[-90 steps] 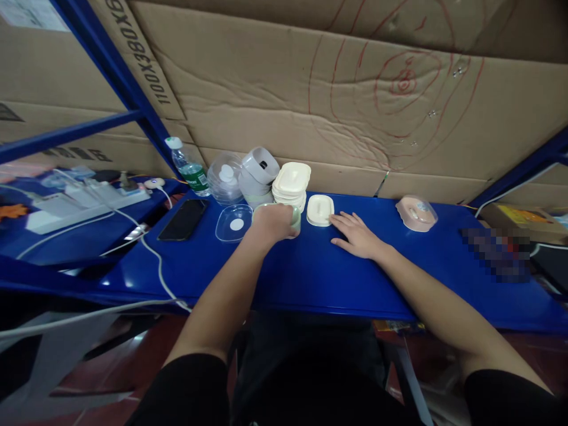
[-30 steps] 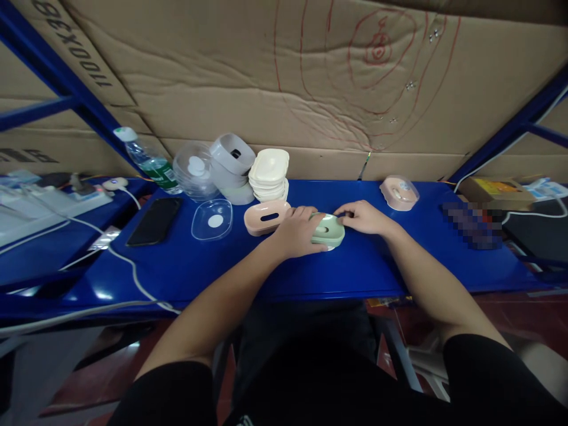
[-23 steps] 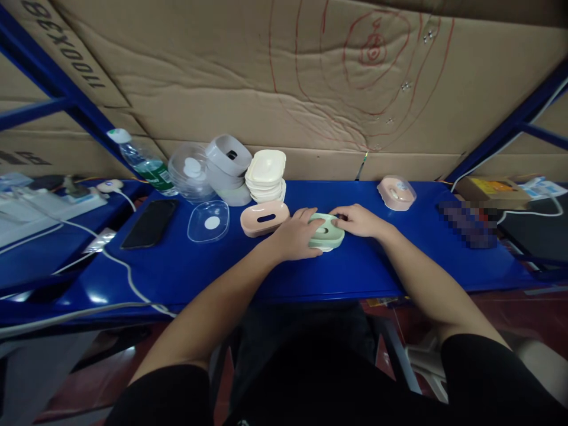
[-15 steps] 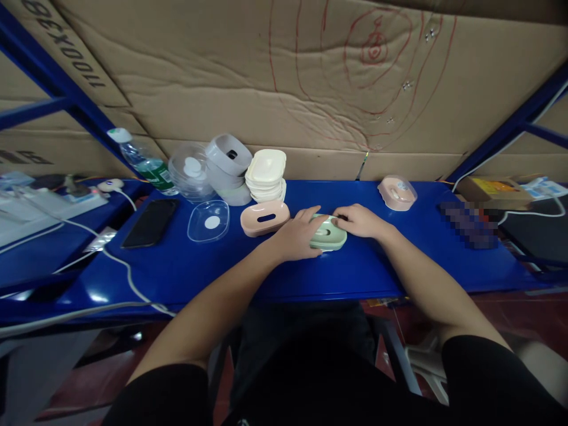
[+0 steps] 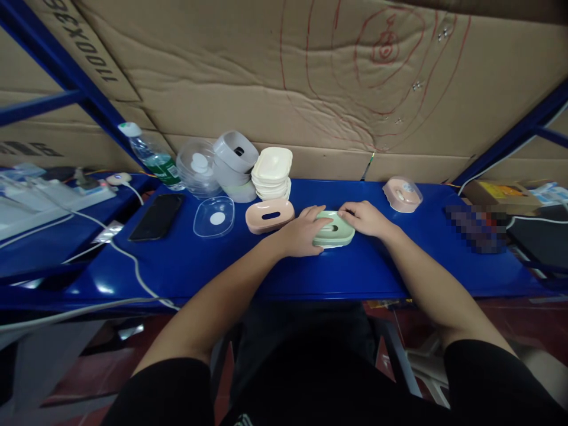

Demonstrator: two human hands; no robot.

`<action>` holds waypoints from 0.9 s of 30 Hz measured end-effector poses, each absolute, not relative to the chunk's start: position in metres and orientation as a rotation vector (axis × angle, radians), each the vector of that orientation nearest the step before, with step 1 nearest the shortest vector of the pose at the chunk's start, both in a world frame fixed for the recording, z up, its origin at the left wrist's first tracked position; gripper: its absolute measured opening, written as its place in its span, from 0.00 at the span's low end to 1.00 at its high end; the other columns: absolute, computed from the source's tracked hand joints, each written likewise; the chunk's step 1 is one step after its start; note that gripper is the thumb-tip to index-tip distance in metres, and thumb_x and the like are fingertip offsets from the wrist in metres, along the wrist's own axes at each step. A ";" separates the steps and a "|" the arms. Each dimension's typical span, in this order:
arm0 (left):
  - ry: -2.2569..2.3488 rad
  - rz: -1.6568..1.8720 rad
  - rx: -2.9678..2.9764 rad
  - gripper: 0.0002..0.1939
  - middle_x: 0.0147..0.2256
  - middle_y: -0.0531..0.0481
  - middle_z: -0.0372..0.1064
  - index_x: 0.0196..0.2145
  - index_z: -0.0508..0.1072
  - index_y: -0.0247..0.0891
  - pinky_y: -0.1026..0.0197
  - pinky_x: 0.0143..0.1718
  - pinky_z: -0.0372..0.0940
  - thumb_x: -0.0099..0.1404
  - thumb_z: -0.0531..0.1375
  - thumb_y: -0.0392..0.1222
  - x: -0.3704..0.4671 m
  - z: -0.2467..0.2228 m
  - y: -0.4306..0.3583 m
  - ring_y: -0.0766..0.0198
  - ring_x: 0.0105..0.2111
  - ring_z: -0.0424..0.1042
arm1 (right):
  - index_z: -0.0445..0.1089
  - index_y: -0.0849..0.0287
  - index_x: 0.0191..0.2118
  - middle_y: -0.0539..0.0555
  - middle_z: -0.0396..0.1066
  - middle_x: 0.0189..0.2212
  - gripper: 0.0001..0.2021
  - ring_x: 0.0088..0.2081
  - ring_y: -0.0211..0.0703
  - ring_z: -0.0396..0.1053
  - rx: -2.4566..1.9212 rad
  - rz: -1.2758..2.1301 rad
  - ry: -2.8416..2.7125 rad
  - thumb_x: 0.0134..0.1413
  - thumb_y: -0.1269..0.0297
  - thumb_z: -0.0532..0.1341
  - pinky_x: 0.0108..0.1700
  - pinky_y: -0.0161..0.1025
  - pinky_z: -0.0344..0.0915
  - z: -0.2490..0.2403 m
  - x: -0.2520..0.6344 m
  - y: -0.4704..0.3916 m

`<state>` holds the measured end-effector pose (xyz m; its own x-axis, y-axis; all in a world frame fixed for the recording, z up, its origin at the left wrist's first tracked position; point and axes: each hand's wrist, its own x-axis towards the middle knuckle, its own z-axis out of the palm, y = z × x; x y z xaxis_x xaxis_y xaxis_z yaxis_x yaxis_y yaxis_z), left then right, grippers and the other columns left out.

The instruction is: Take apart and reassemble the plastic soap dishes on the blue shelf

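1. With 12 o'clock pointing away from us, the green slotted dish (image 5: pixel 341 236) lies on the blue table (image 5: pixel 310 281) directly between our hands, its long axis running roughly 9 to 3 o'clock. A pale edge shows beneath it.
2. Our left hand (image 5: pixel 298 235) spans its 9 o'clock end, fingers over the top and thumb near the lower rim, clasping it. This hand covers more of the dish.
3. Our right hand (image 5: pixel 368 220) comes in from 3 o'clock, its curled fingertips at the far rim near 1 o'clock; we can't tell whether they pinch it.
4. From the green dish, the pink slotted dish (image 5: pixel 257 223) sits between 9 and 10 o'clock, the cream stack (image 5: pixel 273 165) between 10 and 11, and the covered pink dish (image 5: pixel 399 200) near 2.
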<state>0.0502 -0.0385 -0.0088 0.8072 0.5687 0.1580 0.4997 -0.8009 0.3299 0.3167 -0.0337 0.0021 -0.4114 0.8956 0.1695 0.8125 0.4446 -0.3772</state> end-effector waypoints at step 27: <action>0.893 0.363 2.679 0.49 0.73 0.28 0.51 0.72 0.61 0.35 0.38 0.69 0.57 0.61 0.71 0.60 0.056 -0.020 -0.029 0.34 0.69 0.60 | 0.80 0.56 0.49 0.56 0.84 0.43 0.18 0.42 0.48 0.80 -1.303 0.464 -2.285 0.71 0.54 0.55 0.47 0.44 0.72 -0.012 0.323 -0.023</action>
<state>0.0562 -0.0293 -0.0204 0.7758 0.6143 0.1441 0.5403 -0.7647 0.3513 0.3233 -0.0226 -0.0117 -0.4412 0.8680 0.2279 0.7103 0.4930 -0.5024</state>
